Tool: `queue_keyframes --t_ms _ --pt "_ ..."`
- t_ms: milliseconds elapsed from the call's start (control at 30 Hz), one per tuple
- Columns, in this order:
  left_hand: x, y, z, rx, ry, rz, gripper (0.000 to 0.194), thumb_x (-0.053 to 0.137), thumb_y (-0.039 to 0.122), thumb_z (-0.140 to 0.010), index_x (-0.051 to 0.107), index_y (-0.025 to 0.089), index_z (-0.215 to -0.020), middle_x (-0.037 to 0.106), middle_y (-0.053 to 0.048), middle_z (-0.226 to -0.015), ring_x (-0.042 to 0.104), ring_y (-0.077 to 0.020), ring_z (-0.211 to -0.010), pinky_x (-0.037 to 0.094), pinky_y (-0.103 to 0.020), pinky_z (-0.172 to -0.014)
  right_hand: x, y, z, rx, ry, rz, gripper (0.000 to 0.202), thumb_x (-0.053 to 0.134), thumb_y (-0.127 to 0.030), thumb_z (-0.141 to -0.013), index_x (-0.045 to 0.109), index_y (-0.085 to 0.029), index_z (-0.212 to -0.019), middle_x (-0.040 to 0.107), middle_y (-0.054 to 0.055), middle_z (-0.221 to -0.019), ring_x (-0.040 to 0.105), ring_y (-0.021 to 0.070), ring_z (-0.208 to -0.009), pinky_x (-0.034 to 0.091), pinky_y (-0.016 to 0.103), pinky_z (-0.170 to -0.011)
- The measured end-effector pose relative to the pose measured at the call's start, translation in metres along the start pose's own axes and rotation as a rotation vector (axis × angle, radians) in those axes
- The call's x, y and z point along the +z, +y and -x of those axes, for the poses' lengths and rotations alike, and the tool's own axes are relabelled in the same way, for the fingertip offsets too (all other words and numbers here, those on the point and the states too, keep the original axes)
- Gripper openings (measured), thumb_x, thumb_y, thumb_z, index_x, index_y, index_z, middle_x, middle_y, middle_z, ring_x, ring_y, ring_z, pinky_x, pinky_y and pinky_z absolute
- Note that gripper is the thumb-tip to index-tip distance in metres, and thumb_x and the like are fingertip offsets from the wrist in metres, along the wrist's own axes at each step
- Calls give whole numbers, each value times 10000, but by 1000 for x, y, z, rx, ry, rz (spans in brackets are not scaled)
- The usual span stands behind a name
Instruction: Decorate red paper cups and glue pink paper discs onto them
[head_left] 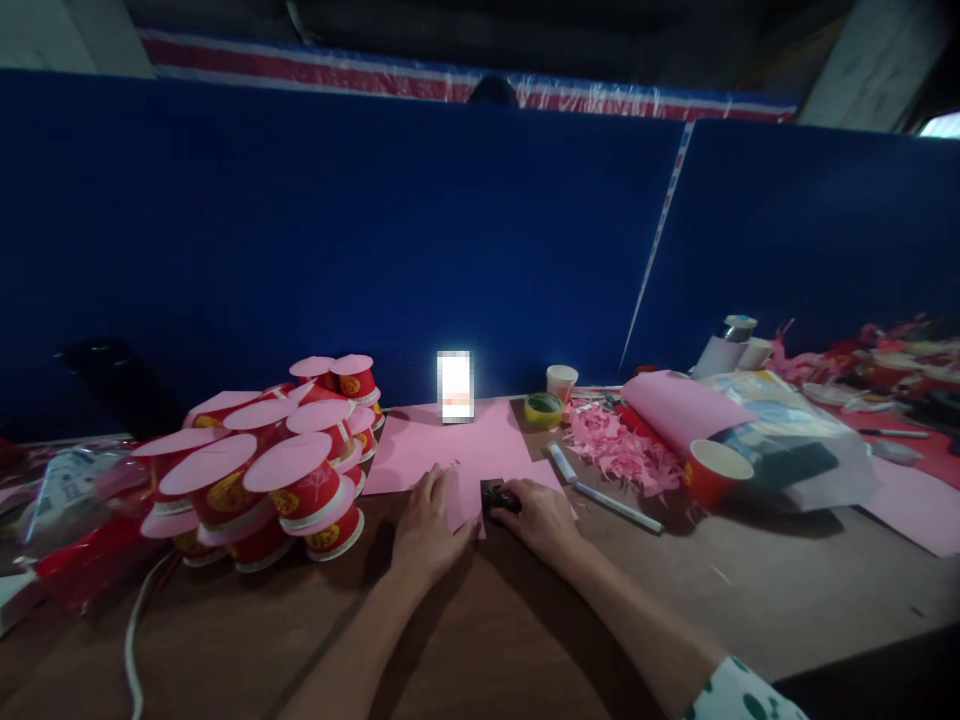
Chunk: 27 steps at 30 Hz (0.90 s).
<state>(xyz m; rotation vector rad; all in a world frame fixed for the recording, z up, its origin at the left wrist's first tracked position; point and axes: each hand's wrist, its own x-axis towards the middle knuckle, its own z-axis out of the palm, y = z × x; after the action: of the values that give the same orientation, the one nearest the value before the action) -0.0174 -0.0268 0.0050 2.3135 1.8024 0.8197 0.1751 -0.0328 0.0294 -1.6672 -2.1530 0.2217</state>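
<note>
Small dark object (493,498) is pinched in right hand (541,515); left hand (424,530) is held open, thumb apart.
Pink paper (480,450) is touched by left fingers, seen ahead of and between both grips; palms turned down, forearms angled inward.

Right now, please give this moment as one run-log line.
left hand: on pink paper; right hand: holding black object; red cups: stacked left
</note>
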Motion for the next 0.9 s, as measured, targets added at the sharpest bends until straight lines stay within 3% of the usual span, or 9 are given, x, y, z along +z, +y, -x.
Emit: queue_keyframes --t_ms 200,333,433,533,633,767,900 --pt "9 -8 -6 -39 186 308 604 643 303 -682 445 194 -1242 372 -145 -1362 328 -295 -1289 311 -448 -1035 5 6 -1 32 0 -12 216 562 -294 -805 613 -214 -999 684 42 -939 619 185 -843 374 248 -664" --pt "9 -12 -10 -182 241 540 631 692 238 -617 481 184 -1210 411 -151 -1334 414 -301 -1229 332 -460 -1016 6 10 -1 24 3 -59 251 556 -269 -806 585 -198 -1045 687 39 -911 621 176 -828 380 242 -665" --pt "5 -10 -12 -340 229 795 690 749 235 -555 501 184 -1197 509 -141 -1256 505 -281 -1141 394 -424 -958 6 11 0 5 12 -64 240 546 -257 -817 580 -184 -1044 679 46 -915 616 171 -836 386 236 -678" --pt "1 -4 -12 -437 96 1069 536 767 271 -550 599 150 -1045 645 -114 -1040 601 -241 -958 454 -375 -853 3 9 1 -23 -4 1 214 541 -292 -834 597 -193 -1015 660 59 -957 613 177 -846 388 236 -668" --pt "-1 0 -13 -504 -15 1275 390 783 306 -528 651 132 -851 678 -48 -787 612 -169 -720 473 -309 -722 -2 5 2 -30 -39 91 223 538 -374 -843 616 -209 -971 650 61 -956 617 191 -825 383 243 -628" --pt "0 1 -14 -507 53 1350 328 796 288 -516 651 142 -772 658 0 -712 571 -110 -662 439 -240 -673 -7 4 1 -31 -86 135 227 564 -397 -828 631 -208 -935 649 63 -923 618 203 -838 388 247 -632" --pt "-1 2 -14 -482 30 1396 326 784 280 -544 642 147 -806 664 -8 -750 577 -117 -693 438 -250 -690 -7 5 2 -59 -104 137 194 524 -329 -855 621 -196 -959 644 69 -925 612 201 -845 395 251 -667"
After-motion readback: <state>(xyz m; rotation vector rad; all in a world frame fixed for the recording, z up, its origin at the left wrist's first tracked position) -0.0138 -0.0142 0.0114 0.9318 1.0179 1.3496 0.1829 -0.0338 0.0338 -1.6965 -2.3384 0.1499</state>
